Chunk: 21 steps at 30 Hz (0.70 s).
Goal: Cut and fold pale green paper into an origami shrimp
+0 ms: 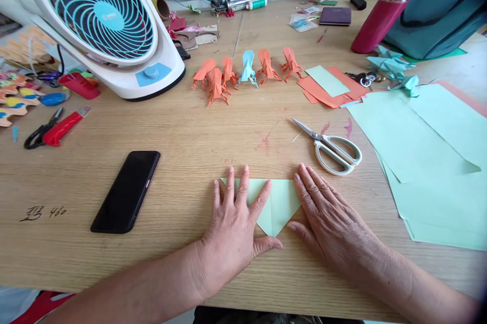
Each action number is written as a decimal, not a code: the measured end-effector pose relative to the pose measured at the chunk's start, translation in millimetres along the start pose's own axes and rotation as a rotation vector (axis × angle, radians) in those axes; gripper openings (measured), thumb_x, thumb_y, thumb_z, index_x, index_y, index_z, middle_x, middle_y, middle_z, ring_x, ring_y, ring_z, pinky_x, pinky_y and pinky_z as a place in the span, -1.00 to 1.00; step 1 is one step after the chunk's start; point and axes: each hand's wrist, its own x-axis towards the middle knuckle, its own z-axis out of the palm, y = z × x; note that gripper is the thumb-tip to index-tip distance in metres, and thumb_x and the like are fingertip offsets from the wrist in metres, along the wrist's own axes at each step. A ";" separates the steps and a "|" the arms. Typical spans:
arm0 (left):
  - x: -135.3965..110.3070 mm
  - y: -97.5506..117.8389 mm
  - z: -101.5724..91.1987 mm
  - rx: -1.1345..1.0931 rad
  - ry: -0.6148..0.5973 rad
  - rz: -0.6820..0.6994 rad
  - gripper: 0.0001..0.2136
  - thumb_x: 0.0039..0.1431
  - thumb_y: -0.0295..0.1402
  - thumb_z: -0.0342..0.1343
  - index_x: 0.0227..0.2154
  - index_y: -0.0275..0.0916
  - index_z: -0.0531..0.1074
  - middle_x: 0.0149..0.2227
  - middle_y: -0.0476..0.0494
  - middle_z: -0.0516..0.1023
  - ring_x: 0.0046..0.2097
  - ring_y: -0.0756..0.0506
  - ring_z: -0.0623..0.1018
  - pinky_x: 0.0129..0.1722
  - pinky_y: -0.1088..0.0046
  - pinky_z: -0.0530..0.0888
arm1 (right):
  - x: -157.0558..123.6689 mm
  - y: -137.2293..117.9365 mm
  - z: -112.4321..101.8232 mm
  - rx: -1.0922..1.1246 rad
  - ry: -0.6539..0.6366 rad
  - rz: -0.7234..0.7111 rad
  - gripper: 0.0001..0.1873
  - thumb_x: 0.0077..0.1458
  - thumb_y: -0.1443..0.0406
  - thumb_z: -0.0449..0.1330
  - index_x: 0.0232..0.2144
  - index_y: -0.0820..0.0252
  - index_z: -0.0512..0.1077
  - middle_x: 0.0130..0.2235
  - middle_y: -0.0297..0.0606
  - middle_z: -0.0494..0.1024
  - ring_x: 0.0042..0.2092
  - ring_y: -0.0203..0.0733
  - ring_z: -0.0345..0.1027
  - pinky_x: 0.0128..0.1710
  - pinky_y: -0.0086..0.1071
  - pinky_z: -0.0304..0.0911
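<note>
A sheet of light green paper (277, 205), folded into a triangle, lies flat on the wooden table with its point toward me. My left hand (236, 217) rests on its left part, fingers spread. Over the right corner lies my right hand (327, 212), flat, its fingers stretched out side by side and the thumb apart. Both side parts of the triangle are partly covered by the hands. Beyond my right hand are scissors (331, 146) with pale handles, blades pointing up and left. A black phone (126, 192) lies to the left of my left hand.
Orange and blue folded paper figures (248, 68) stand beyond the hands. Large light green sheets (426, 141) lie at right, near orange paper (331, 103). A white fan (152, 73), a red-handled cutter (63, 129), a magenta bottle (384, 17) and a teal bag (437, 14) surround the work area.
</note>
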 end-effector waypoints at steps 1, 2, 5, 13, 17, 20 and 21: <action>-0.6 0.4 -0.5 0.006 -0.005 -0.016 0.04 -0.13 0.35 0.13 0.38 -0.03 0.03 0.41 -0.54 -0.02 0.37 -0.67 0.01 0.21 -0.39 0.14 | 0.1 -0.3 0.1 -0.002 -0.001 0.002 -0.13 0.33 0.04 -0.03 0.42 0.44 -0.29 0.42 0.22 -0.09 0.43 0.21 -0.21 0.31 0.10 0.11; -1.4 0.5 -0.8 0.015 -0.009 -0.036 0.05 -0.15 0.34 0.15 0.39 -0.02 0.02 0.41 -0.54 -0.01 0.37 -0.68 0.02 0.21 -0.40 0.12 | 0.2 -0.8 0.2 -0.006 -0.006 0.005 -0.13 0.33 0.04 -0.03 0.42 0.44 -0.28 0.42 0.22 -0.09 0.43 0.22 -0.22 0.31 0.11 0.10; -4.2 -0.2 -0.2 0.037 -0.011 -0.081 0.08 -0.17 0.33 0.18 0.39 -0.03 0.00 0.40 -0.55 -0.01 0.36 -0.70 0.02 0.22 -0.40 0.09 | 0.6 -2.3 0.5 -0.031 -0.022 0.020 -0.13 0.32 0.02 -0.02 0.41 0.46 -0.21 0.41 0.26 -0.05 0.43 0.25 -0.22 0.32 0.15 0.06; -3.8 -2.1 3.4 0.003 -0.004 -0.081 0.07 -0.17 0.39 0.10 0.38 -0.04 0.02 0.41 -0.56 -0.02 0.36 -0.72 0.00 0.19 -0.38 0.15 | 0.3 -3.0 1.3 -0.050 -0.032 0.023 -0.14 0.31 0.01 -0.01 0.40 0.48 -0.17 0.41 0.27 -0.08 0.44 0.25 -0.25 0.33 0.15 0.01; -1.3 -1.1 -0.7 0.017 -0.015 -0.087 0.06 -0.17 0.36 0.14 0.37 -0.06 0.08 0.39 -0.60 0.01 0.34 -0.72 0.05 0.17 -0.37 0.18 | 0.3 -3.3 1.8 -0.055 -0.027 0.027 -0.14 0.30 -0.01 0.01 0.38 0.50 -0.11 0.41 0.29 -0.07 0.43 0.26 -0.22 0.33 0.15 0.00; 1.8 -4.5 -2.7 0.023 0.031 -0.073 0.00 -0.09 0.34 0.10 0.36 -0.14 0.14 0.35 -0.64 0.10 0.33 -0.68 0.12 0.20 -0.35 0.15 | 3.8 0.0 0.0 -0.047 -0.021 0.020 -0.21 0.33 0.02 -0.03 0.36 0.51 -0.02 0.39 0.29 0.00 0.42 0.25 -0.16 0.31 0.14 0.04; 3.6 -6.8 -2.9 0.016 0.061 -0.058 -0.03 -0.03 0.34 0.05 0.35 -0.18 0.16 0.34 -0.64 0.13 0.33 -0.65 0.14 0.22 -0.33 0.13 | 5.8 2.0 -1.3 -0.037 -0.017 0.017 -0.25 0.35 0.03 -0.04 0.35 0.50 0.01 0.38 0.28 0.04 0.41 0.24 -0.12 0.30 0.13 0.07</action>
